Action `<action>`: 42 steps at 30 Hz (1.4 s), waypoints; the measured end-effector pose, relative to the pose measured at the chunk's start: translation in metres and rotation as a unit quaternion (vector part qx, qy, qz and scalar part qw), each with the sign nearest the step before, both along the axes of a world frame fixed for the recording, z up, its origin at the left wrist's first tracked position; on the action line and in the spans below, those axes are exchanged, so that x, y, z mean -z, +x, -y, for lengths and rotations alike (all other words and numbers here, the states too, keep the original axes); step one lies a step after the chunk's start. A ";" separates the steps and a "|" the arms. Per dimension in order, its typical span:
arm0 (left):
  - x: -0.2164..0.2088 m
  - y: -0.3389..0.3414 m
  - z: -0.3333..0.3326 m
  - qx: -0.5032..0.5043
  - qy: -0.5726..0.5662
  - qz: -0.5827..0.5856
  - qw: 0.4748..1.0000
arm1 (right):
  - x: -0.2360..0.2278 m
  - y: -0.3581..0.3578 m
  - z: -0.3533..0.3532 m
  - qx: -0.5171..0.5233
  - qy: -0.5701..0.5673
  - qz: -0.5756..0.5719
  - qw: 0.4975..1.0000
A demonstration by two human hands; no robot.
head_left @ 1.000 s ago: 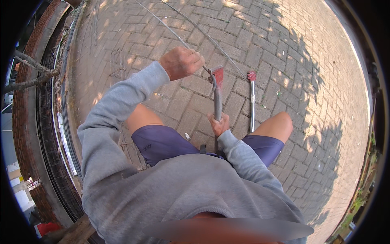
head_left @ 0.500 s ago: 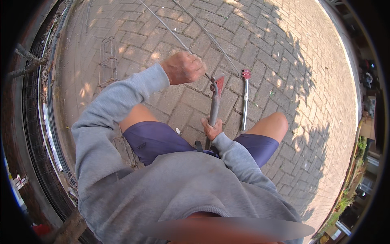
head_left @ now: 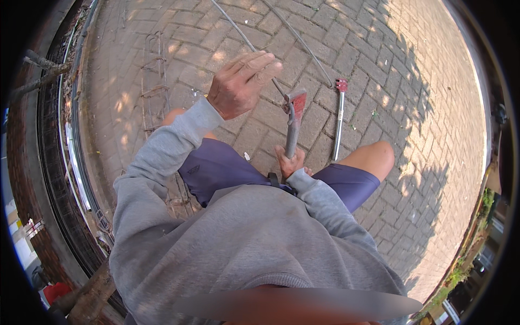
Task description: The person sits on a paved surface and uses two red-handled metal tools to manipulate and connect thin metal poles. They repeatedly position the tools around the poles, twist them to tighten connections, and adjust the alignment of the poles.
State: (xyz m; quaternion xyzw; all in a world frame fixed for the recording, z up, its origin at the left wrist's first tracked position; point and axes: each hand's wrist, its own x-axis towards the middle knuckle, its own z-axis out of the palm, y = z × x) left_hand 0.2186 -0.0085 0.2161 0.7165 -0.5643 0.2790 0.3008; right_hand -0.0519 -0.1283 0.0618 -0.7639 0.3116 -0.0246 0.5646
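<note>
My right hand [head_left: 292, 159] is wrapped round the grey bar of a rebar bending tool [head_left: 293, 130], just in front of my lap. The tool's head, partly painted red, points away from me. A thin steel rod [head_left: 232, 23] runs from the far edge to that head, and its end meets the jaw there. Over the rod, my left hand [head_left: 241, 84] is open, its fingers stretched forward and the palm hidden. Whether it touches the rod I cannot tell. To the right lies a second bending tool [head_left: 339, 124] with a red head and shiny handle.
Another thin rod [head_left: 299, 40] lies on the brick paving [head_left: 374, 119], ending near the second tool's head. On the left is a frame of bent rebar [head_left: 155, 89]. Beyond it, long bars and pipes [head_left: 76, 146] line the edge, with branch-like posts [head_left: 51, 69] beside them.
My left hand has gone from a fist round the rod to stretched fingers. My right hand keeps its hold on the bending tool. The whole view has shifted slightly.
</note>
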 end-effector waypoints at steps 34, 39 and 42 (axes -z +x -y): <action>0.068 -0.161 0.113 -0.014 -0.189 -0.716 0.672 | 0.160 -0.023 0.284 0.033 -0.317 -0.327 0.890; 0.070 -0.162 0.116 -0.014 -0.198 -0.699 0.687 | 0.067 -0.022 0.326 0.101 -0.045 -0.285 0.952; 0.076 -0.161 0.122 -0.007 -0.206 -0.700 0.684 | -0.024 -0.039 0.316 0.050 0.030 -0.203 0.977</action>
